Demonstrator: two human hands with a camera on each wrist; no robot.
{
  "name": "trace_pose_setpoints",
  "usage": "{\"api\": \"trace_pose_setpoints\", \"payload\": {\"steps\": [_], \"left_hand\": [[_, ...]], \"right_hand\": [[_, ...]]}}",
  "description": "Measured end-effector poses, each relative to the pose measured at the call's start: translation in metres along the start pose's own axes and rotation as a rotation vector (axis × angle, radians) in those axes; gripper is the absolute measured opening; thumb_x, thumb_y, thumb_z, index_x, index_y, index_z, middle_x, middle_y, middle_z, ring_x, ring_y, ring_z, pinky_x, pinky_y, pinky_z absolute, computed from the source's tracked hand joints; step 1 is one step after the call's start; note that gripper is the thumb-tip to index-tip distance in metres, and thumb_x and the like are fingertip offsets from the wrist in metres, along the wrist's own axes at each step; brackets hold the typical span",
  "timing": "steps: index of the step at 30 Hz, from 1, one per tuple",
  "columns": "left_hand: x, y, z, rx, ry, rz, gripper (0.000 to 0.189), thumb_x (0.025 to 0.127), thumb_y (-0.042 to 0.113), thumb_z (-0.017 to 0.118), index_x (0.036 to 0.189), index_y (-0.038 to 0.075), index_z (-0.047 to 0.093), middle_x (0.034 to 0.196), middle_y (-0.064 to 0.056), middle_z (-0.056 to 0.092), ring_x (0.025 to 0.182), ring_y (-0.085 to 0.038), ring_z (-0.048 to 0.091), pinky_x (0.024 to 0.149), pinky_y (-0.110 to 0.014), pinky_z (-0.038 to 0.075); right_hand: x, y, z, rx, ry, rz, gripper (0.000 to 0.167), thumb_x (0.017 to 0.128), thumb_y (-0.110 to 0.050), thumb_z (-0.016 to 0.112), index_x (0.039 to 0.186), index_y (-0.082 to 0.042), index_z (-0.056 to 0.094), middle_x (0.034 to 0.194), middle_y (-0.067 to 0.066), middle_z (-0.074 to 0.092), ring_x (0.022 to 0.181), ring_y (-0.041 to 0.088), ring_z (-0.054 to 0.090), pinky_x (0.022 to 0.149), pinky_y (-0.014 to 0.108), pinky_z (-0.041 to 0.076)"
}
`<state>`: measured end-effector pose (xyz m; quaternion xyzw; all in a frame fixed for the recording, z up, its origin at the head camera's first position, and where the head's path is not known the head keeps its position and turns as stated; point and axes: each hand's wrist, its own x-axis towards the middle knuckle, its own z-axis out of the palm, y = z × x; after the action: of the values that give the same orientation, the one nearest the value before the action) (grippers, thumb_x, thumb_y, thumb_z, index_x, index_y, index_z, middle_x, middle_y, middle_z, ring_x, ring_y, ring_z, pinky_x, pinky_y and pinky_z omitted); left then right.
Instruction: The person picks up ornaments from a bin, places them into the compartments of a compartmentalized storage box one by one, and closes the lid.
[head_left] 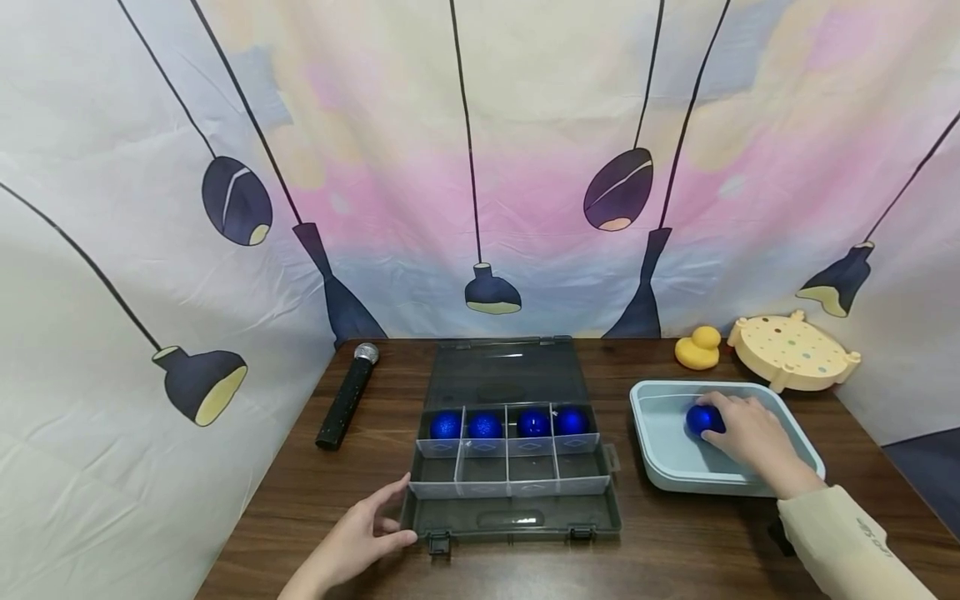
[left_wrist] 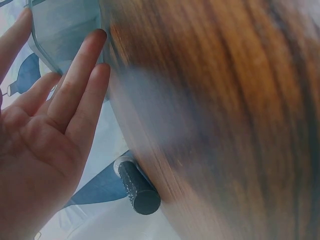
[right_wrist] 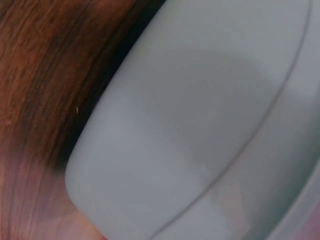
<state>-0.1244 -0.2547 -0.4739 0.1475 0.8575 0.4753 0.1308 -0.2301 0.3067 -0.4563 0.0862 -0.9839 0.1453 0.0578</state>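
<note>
My right hand [head_left: 757,433] reaches into a light blue plastic basin [head_left: 651,468] and grips a shiny blue ball [head_left: 702,420] between thumb and fingers. In the right wrist view the basin's outer wall [right_wrist: 165,130] fills most of the picture; hand and ball are hidden there. A dark translucent organizer box [head_left: 517,525] lies with its lid tipped back. Several blue balls [head_left: 533,423] sit one per compartment along its back row. At the box's front left corner rests my left hand [head_left: 352,537], fingertips against its side. The left wrist view shows that hand's fingers [left_wrist: 75,90] mostly straight.
A black microphone [head_left: 348,398] with a silver head lies left of the box. Behind the basin stand a yellow rubber duck [head_left: 698,348] and a pale yellow spotted toy board [head_left: 793,350]. A fabric backdrop [head_left: 405,167] printed with lamps hangs along the table's back edge.
</note>
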Motion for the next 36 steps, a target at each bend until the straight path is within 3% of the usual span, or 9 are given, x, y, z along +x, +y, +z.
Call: {"api": "trace_pose_setpoints", "payload": {"steps": [12,26,36], "left_hand": [[0.0,-0.001,0.0,-0.001,0.002,0.008,0.081,0.087,0.024,0.074,0.148,-0.003,0.029,0.139,-0.037,0.036,0.087,-0.016,0.066,0.074,-0.026,0.053],[0.001,-0.001,0.001,-0.012,0.0,-0.004,0.08,0.087,0.023,0.073,0.149,-0.002,0.029,0.139,-0.037,0.036,0.088,-0.017,0.066,0.075,-0.027,0.053],[0.001,-0.001,0.0,-0.006,0.002,-0.008,0.08,0.087,0.022,0.074,0.149,-0.002,0.029,0.139,-0.037,0.036,0.087,-0.016,0.066,0.074,-0.027,0.053]], "right_hand": [[-0.01,-0.011,-0.015,0.044,0.09,-0.053,0.048,0.079,-0.017,0.08,0.121,-0.004,0.059,0.115,0.033,0.057,0.101,0.051,0.049,0.083,0.066,0.037],[-0.016,-0.059,-0.03,0.038,0.291,-0.203,0.051,0.075,-0.017,0.084,0.12,-0.009,0.061,0.111,0.022,0.064,0.097,0.041,0.057,0.074,0.06,0.044],[-0.02,-0.088,-0.029,0.051,0.291,-0.262,0.053,0.075,-0.02,0.084,0.122,-0.011,0.062,0.117,0.015,0.064,0.105,0.04,0.058,0.083,0.064,0.04]]}}
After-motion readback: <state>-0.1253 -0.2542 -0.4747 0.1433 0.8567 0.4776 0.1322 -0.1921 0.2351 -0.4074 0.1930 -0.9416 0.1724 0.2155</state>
